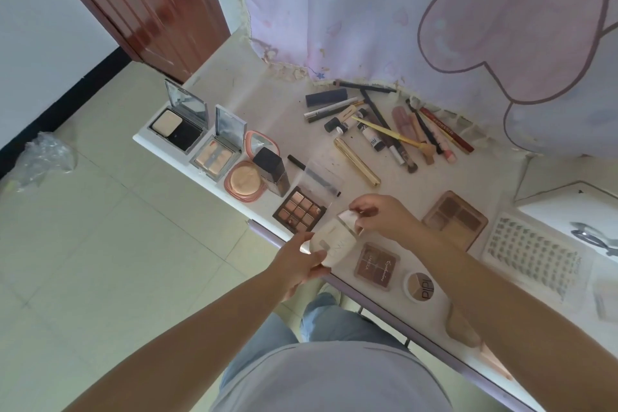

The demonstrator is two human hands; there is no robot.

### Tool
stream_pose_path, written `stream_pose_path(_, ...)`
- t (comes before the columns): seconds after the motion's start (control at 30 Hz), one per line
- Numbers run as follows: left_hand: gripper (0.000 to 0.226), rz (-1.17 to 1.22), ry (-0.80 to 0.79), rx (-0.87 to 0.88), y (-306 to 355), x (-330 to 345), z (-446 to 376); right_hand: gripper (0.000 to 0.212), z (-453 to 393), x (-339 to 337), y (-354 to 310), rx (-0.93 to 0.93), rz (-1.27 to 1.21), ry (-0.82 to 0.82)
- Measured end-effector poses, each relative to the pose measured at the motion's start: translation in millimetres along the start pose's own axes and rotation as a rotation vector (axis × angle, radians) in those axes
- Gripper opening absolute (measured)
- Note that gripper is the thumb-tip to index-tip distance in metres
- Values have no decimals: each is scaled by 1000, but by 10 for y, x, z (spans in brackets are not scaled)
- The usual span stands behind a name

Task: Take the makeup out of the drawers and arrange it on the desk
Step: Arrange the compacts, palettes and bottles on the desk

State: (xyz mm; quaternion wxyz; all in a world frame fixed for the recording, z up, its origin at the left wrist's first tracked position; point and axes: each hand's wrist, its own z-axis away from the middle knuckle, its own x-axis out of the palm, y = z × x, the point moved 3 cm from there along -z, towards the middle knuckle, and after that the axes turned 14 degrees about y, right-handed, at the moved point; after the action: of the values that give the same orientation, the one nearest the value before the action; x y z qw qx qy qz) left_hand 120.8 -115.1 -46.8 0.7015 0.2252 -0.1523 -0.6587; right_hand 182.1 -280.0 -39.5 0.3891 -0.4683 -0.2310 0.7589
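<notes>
Both hands are on one white case point(331, 246) at the near edge of the bench point(267, 104). The left hand point(297, 266) cups its lower end, fingers curled under it, a firm grip. The right hand point(384, 216) pinches the silvery flap at its top end between thumb and fingertips. The case sits tilted, partly over the bench edge. Around it the makeup is laid out: two open mirror compacts point(180, 125) at the far left, a pink round powder compact point(242, 181), a dark square bottle point(272, 170), a nine-pan eyeshadow palette point(299, 211) just beside the case, a small brown palette point(376, 266) to its right, and a loose heap of pencils, tubes and brushes point(384, 124) near the curtain point(368, 10).
</notes>
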Motion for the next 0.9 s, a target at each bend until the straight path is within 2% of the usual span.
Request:
stream_pose_path(0.2,31,-125,102,54,-75,5,-89,33,-81,101,3,-108,101,23)
stream_pose_path(0.37,33,-293,171,165,-88,14,-94,37,-18,17,97,-112,180,146)
stream_pose_path(0.5,41,-615,280,415,-93,-37,-57,40,299,-57,265,-297,487,183)
stream_pose_path(0.57,40,-707,351,551,-67,-82,-21,53,475,-4,401,-392,709,133)
stream_pose_path(0.67,33,-737,370,696,17,-99,30,73,606,119,597,-380,876,69)
stream_pose_path(0.8,26,-683,299,776,172,-50,70,76,634,187,643,-411,827,129)
stream_pose_path(0.9,22,-629,159,760,303,4,120,71,682,86,490,-293,403,129)
